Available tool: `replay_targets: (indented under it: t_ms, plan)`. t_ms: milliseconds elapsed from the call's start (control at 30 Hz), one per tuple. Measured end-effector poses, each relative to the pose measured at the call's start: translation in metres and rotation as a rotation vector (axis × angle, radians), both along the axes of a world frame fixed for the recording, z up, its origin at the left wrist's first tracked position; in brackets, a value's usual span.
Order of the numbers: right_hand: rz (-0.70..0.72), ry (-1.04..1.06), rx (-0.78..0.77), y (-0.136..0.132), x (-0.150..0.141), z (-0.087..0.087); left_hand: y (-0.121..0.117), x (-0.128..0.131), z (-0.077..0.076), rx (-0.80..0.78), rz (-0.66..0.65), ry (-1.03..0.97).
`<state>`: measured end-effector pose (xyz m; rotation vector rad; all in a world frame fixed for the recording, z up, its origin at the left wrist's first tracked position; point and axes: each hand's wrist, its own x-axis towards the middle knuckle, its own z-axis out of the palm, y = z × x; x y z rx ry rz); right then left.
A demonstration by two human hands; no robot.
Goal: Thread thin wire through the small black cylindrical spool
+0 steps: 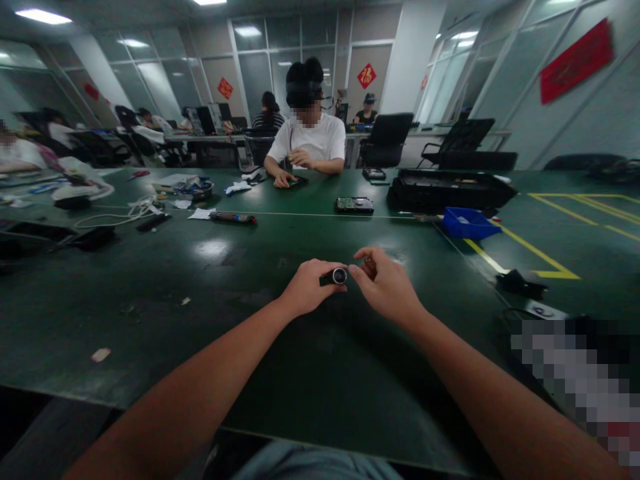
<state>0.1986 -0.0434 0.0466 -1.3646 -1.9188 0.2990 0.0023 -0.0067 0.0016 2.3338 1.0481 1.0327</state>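
Observation:
My left hand [311, 285] is closed around a short round piece with a silver rim and a dark centre [339, 276], its round end turned toward me. Close on its right is my right hand [387, 283], thumb and fingertips near the silver rim. Its fingers are curled around something small and brownish [369, 265] that I cannot make out. Both hands are just over the dark green tabletop [280, 360]. Beyond them lies an open device with a green circuit board [354, 205].
Across the table a co-worker [307, 143] handles a small dark item. A pen-shaped electric screwdriver [233, 218] lies at centre left, with a white cable [123, 215] farther left. To the right are a black case [450, 190], a blue bin [470, 223] and yellow tape lines [545, 250].

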Motion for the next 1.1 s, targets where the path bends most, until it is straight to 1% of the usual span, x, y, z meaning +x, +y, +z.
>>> replay_targets:
  t_ms: [100,167,300,400,500,600,700,800,900,967,1033,1100]
  plan:
    - [0.02,-0.067,-0.092,0.003,-0.002,-0.003,0.0,0.001,0.0,0.041,-0.081,0.005]
    - [0.013,-0.095,-0.115,0.004,-0.003,-0.003,0.0,0.001,0.0,0.057,-0.105,0.011]
    - [-0.004,-0.118,-0.094,0.004,-0.006,-0.005,0.0,0.001,0.001,0.048,-0.096,0.022]
    - [-0.007,-0.096,-0.076,0.002,-0.007,-0.007,0.0,0.001,0.0,0.038,-0.086,0.024]
    - [0.002,-0.009,-0.047,0.001,-0.004,-0.005,0.0,0.0,0.0,0.015,-0.044,0.016]
    - [-0.016,0.084,0.031,0.0,-0.001,0.0,0.0,-0.001,0.0,-0.007,0.041,-0.005]
    - [-0.041,0.106,0.126,-0.003,0.001,0.008,0.001,-0.002,0.0,-0.023,0.102,-0.014]
    - [-0.066,0.129,0.165,-0.008,0.002,0.012,0.002,-0.003,-0.001,-0.042,0.128,-0.022]
    - [-0.075,0.238,0.159,-0.011,0.002,0.01,0.003,-0.003,-0.002,-0.055,0.141,-0.033]
    - [-0.042,0.297,0.156,-0.011,0.001,0.006,0.004,-0.003,-0.003,-0.06,0.147,-0.038]
    - [-0.008,0.3,0.144,-0.011,-0.001,0.002,0.004,-0.003,-0.003,-0.061,0.152,-0.048]
    - [-0.003,0.263,0.142,-0.01,-0.002,0.0,0.003,-0.003,-0.003,-0.055,0.147,-0.059]
